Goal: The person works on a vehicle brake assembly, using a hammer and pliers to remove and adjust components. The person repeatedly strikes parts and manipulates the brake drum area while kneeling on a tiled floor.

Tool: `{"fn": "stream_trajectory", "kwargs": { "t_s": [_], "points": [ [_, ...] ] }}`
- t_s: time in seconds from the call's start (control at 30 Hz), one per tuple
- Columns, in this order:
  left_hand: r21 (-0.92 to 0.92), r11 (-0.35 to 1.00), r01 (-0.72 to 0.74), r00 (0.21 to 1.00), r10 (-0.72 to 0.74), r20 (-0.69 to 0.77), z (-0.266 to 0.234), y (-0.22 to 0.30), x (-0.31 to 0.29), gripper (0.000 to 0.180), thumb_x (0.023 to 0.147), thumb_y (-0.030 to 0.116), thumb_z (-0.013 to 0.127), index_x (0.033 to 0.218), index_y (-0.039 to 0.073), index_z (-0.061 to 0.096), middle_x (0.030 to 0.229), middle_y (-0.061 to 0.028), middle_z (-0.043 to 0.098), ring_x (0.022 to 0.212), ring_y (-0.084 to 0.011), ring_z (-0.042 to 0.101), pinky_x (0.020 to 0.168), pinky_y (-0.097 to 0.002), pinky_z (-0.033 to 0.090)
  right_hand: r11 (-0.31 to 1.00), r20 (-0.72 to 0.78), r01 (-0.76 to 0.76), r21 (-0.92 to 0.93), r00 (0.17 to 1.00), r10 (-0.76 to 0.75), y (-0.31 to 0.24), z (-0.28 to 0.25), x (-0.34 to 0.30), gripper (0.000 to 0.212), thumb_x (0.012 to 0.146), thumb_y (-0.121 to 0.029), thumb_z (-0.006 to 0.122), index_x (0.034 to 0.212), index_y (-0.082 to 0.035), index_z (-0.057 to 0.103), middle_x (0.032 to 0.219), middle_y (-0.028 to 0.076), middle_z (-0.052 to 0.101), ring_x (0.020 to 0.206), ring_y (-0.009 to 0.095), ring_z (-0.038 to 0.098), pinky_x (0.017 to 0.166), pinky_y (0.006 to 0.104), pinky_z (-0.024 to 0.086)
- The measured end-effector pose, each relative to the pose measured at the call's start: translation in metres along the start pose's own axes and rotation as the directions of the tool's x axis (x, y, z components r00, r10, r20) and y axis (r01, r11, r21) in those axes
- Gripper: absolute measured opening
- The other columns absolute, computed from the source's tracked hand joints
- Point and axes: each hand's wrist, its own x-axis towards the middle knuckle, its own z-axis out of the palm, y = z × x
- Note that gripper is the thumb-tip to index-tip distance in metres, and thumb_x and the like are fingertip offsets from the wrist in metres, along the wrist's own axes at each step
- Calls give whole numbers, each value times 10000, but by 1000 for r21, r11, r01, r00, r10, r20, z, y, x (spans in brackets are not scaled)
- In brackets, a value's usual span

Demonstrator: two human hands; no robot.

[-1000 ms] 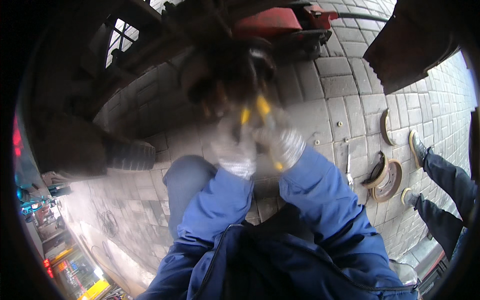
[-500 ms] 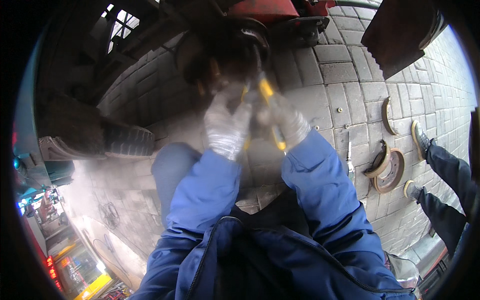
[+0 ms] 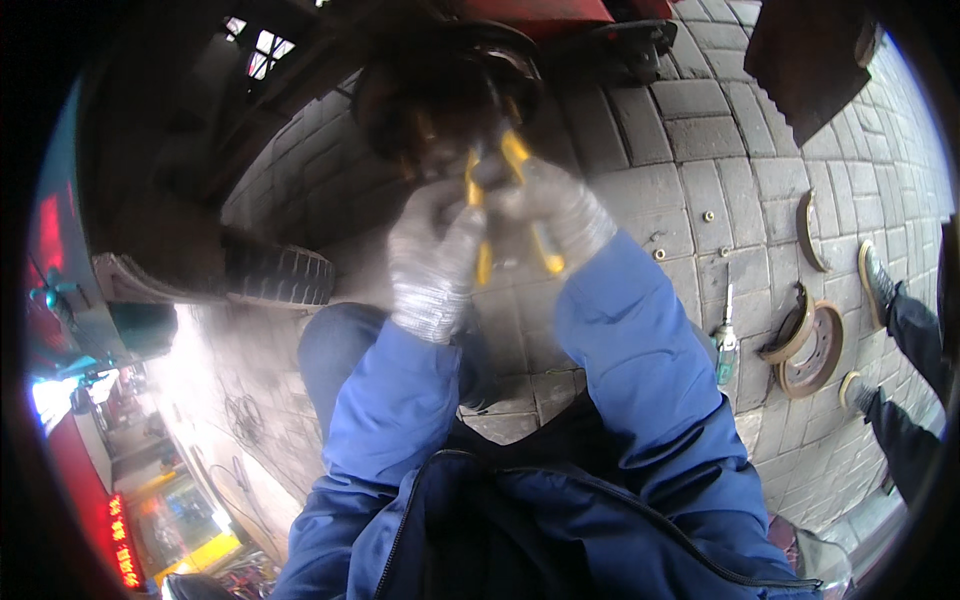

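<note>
Both my hands wear pale grey gloves. My left hand (image 3: pixel 432 250) is closed round one yellow handle of a pair of pliers (image 3: pixel 514 152). My right hand (image 3: pixel 562 215) grips the other yellow handle, and the two handles stand apart. Beyond my hands is a dark wheel hub with studs (image 3: pixel 435 95) under the vehicle. The jaws of the pliers reach toward it, but shadow and blur hide whether they touch anything.
A tyre (image 3: pixel 278 270) lies at left. On the paving at right are several nuts (image 3: pixel 709 216), a green-handled screwdriver (image 3: pixel 727 345), curved brake shoes (image 3: pixel 808 230) and a rusty round plate (image 3: pixel 825 355). Another person's legs (image 3: pixel 905 340) stand at far right. Red vehicle parts (image 3: pixel 545 12) hang above.
My left hand has shifted slightly down and left, still on the pliers. The handles remain apart. The view has turned a little, so the ground things sit farther right.
</note>
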Motion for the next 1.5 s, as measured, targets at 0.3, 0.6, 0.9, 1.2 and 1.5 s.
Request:
{"fn": "stream_trajectory", "kwargs": {
  "t_s": [0.3,0.6,0.9,1.2,1.5],
  "points": [
    [-195,977,87,996,-92,-18,14,1,15,315,874,89,629,1150,-59,601,937,-118,646,807,-136,612,705,-267,517,995,-8,-45,92,999,46,-15,17,-4,395,755,4,635,1137,28,538,1020,186,617,924,343,662,833,504,578],
    [-328,890,316,940,-247,236,12,-3,37,268,892,75,631,1127,-49,592,829,-93,645,582,-81,559,499,-236,493,992,-130,98,-81,986,-108,-13,10,1,351,770,-38,695,1086,44,565,959,216,640,868,366,673,768,502,593],
    [-474,829,297,899,-76,430,-5,-14,43,292,913,85,602,1181,-29,566,792,-83,641,481,-82,532,430,-245,448,973,-260,184,-139,941,-215,0,47,2,400,777,-22,624,1142,78,494,873,219,638,666,354,684,571,465,614],
    [-547,827,125,949,62,310,9,-39,50,263,895,144,602,1103,-16,616,791,-65,624,621,-97,564,540,-242,473,976,-215,133,-173,962,-170,3,55,1,424,821,-10,559,1220,63,436,954,239,631,767,354,691,610,439,619],
    [-653,756,47,974,111,198,12,-26,51,241,886,114,599,1083,-22,631,860,-83,641,758,-147,592,695,-297,499,929,-349,125,-347,903,-252,2,43,3,652,751,-91,681,1345,-19,420,1166,177,586,1044,303,622,957,476,501]
  ]
}}
